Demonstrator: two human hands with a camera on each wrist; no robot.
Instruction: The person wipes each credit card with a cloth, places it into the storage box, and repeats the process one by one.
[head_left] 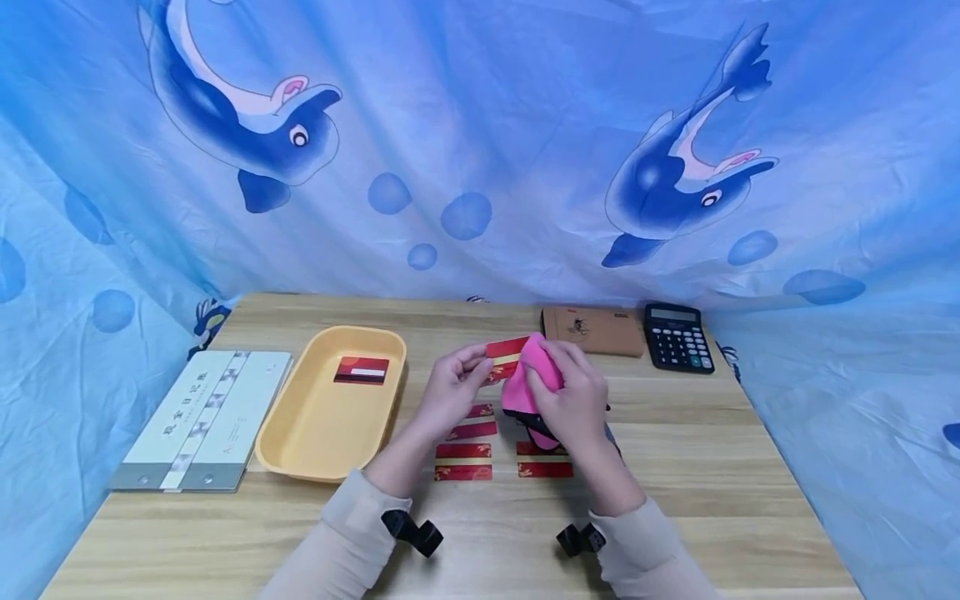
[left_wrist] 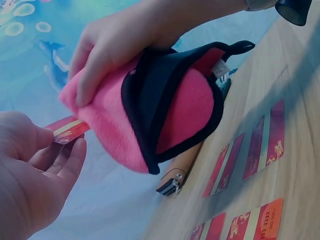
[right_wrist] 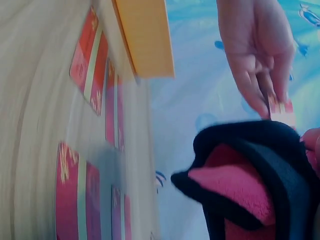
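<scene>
My left hand pinches a red card with a yellow stripe above the table. My right hand grips a pink fleecy cloth with black edging at the right end of that card, hiding part of it. In the left wrist view the cloth is folded, with a dark side and a small loop. Several similar cards lie on the table below the hands, among them one at the front left and one at the front right.
A yellow tray holding one red card stands to the left. Beyond it lies a pale ledger binder. A brown notebook and a black calculator lie at the back right. A blue dolphin curtain hangs behind.
</scene>
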